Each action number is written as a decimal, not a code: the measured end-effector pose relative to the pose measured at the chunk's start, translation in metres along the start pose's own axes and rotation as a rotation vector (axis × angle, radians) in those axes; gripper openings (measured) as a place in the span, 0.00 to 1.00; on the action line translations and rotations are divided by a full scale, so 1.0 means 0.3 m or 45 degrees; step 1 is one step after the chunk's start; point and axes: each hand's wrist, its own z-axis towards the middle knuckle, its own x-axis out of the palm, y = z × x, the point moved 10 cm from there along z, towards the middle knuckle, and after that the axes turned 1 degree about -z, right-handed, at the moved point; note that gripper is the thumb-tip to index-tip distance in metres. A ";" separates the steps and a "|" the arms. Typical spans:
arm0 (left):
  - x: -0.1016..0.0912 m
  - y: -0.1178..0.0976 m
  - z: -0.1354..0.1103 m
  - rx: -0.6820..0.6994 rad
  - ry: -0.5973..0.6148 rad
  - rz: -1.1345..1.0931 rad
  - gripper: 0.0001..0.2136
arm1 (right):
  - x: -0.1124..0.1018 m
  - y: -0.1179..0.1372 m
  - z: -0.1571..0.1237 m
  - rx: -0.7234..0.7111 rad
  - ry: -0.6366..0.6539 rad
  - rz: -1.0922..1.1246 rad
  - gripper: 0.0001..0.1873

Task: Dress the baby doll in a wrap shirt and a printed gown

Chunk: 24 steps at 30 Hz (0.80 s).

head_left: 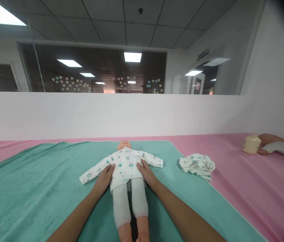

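Note:
A baby doll [121,198] lies on its back with its head at the far side and its feet towards me. It wears a white printed shirt [125,164], sleeves spread to both sides, over a white cloth body and legs. My left hand [104,178] holds the doll's left-side waist as I see it, thumb on the shirt. At the opposite side of the waist, my right hand [147,173] grips the doll and the shirt's edge. Some fingertips are hidden beneath the torso.
A green blanket [43,188] lies under the doll, over a pink sheet [257,181]. To the right sit crumpled printed clothes [197,165]. Farther right is a cream-coloured container [251,144] beside a partly visible skin-coloured shape with white cloth. A white wall [106,116] rises behind.

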 end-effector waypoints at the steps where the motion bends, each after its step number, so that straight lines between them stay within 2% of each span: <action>1: -0.032 0.006 0.003 0.029 -0.018 0.083 0.23 | -0.007 -0.004 -0.004 0.005 0.006 -0.034 0.31; 4: -0.134 0.050 0.014 0.067 -0.036 0.302 0.17 | -0.025 0.006 -0.031 -0.003 0.029 -0.173 0.32; 8: -0.261 0.145 0.035 -0.058 -0.173 0.493 0.16 | -0.020 0.101 -0.086 -0.247 0.086 -0.393 0.28; 11: -0.303 0.168 0.040 -0.088 -0.246 0.598 0.15 | 0.003 0.158 -0.121 -0.328 0.149 -0.533 0.22; 13: -0.326 0.168 0.037 -0.079 -0.300 0.664 0.14 | 0.028 0.176 -0.135 -0.298 0.223 -0.641 0.16; 16: -0.384 0.195 0.026 -0.164 -0.425 0.742 0.15 | 0.052 0.201 -0.152 -0.255 0.278 -0.765 0.15; 18: -0.415 0.237 0.022 -0.280 -0.454 0.782 0.18 | 0.059 0.205 -0.162 -0.204 0.310 -0.733 0.14; 21: -0.422 0.304 0.035 -0.384 -0.376 0.786 0.20 | 0.070 0.172 -0.170 -0.077 0.444 -0.522 0.14; 23: -0.413 0.334 0.049 -0.380 -0.309 0.742 0.18 | 0.038 0.141 -0.152 -0.032 0.437 -0.379 0.15; 24: -0.411 0.343 0.055 -0.369 -0.290 0.708 0.17 | -0.004 0.122 -0.130 -0.021 0.360 -0.340 0.16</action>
